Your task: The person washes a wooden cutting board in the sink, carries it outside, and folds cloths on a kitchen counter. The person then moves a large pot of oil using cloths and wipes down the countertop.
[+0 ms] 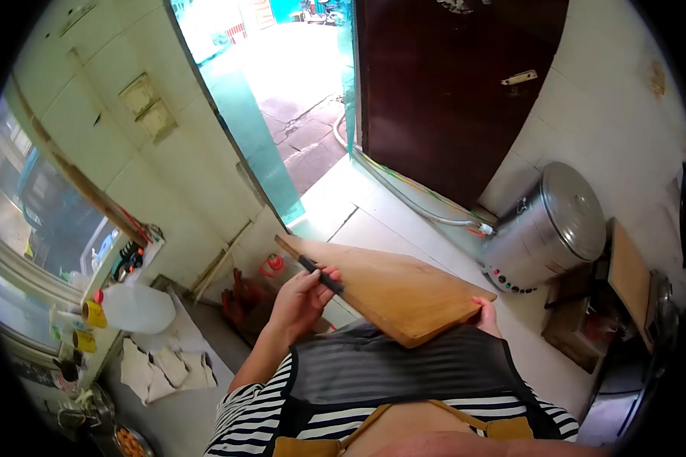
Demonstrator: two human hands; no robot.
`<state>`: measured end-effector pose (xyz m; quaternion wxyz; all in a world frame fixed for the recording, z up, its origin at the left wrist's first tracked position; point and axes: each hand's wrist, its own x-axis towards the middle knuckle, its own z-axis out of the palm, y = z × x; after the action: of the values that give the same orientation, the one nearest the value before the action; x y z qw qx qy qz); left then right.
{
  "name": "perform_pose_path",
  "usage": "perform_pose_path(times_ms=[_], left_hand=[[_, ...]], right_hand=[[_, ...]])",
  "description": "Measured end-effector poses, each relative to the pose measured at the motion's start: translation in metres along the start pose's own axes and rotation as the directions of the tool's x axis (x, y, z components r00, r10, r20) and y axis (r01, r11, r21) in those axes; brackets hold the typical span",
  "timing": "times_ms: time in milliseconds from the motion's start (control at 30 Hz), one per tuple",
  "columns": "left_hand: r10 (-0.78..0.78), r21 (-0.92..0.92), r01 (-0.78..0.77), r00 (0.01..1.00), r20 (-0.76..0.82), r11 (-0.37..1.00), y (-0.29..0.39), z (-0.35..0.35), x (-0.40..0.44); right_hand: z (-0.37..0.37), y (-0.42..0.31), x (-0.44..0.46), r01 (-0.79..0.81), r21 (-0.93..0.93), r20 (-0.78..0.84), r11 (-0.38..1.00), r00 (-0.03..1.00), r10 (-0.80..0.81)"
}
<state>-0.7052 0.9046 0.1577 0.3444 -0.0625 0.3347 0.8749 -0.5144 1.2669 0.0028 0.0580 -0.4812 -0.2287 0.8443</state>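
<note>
A thick wooden cutting board (pixel 404 293) is held tilted in front of my body, its near corner close to my apron (pixel 404 365). My left hand (pixel 303 298) is closed at the board's left edge, on a short black handle (pixel 321 275) lying along that edge. Whether this handle is fixed to the board or belongs to a separate tool, I cannot tell. At the right corner, my right hand (pixel 485 314) grips the board, the thumb on top and the other fingers hidden beneath it.
An open doorway (pixel 305 145) lies ahead, with a dark door (pixel 457 84) on its right. A hose (pixel 411 206) runs along the floor to a steel drum (pixel 545 225). On the left counter stand a plastic jug (pixel 137 308) and cloth pieces (pixel 168 372).
</note>
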Motion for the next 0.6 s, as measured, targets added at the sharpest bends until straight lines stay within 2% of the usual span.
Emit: perform_pose_path(times_ms=[67, 167, 233, 300, 367, 467, 600], left_hand=[[-0.022, 0.012, 0.021, 0.999, 0.037, 1.000, 0.017, 0.017, 0.042], [-0.010, 0.031, 0.009, 0.999, 0.048, 0.999, 0.039, 0.038, 0.101], [0.004, 0.036, -0.005, 0.999, 0.033, 0.999, 0.046, 0.043, 0.135], [0.045, 0.023, -0.044, 0.999, -0.014, 0.999, 0.059, 0.050, 0.172], [0.086, 0.007, -0.085, 0.994, -0.071, 0.996, 0.078, 0.057, 0.201], [0.177, 0.003, -0.177, 0.977, -0.116, 0.984, 0.107, 0.061, 0.238], [0.287, 0.040, -0.286, 0.927, -0.243, 0.957, 0.144, 0.053, 0.279]], right_hand=[[0.033, -0.021, 0.016, 0.043, -0.004, -0.070, 0.999, 0.997, -0.043], [0.055, -0.055, 0.079, 0.021, -0.002, 0.015, 1.000, 1.000, -0.021], [0.061, -0.074, 0.137, -0.062, -0.040, 0.057, 0.997, 0.996, 0.065], [0.110, -0.101, 0.176, -0.079, -0.063, 0.159, 0.995, 0.983, 0.088], [0.151, -0.122, 0.215, -0.078, -0.099, 0.168, 0.992, 0.981, 0.094], [0.230, -0.138, 0.267, -0.157, -0.082, 0.159, 0.984, 0.973, 0.168], [0.318, -0.152, 0.313, -0.282, -0.093, 0.050, 0.955, 0.957, 0.287]])
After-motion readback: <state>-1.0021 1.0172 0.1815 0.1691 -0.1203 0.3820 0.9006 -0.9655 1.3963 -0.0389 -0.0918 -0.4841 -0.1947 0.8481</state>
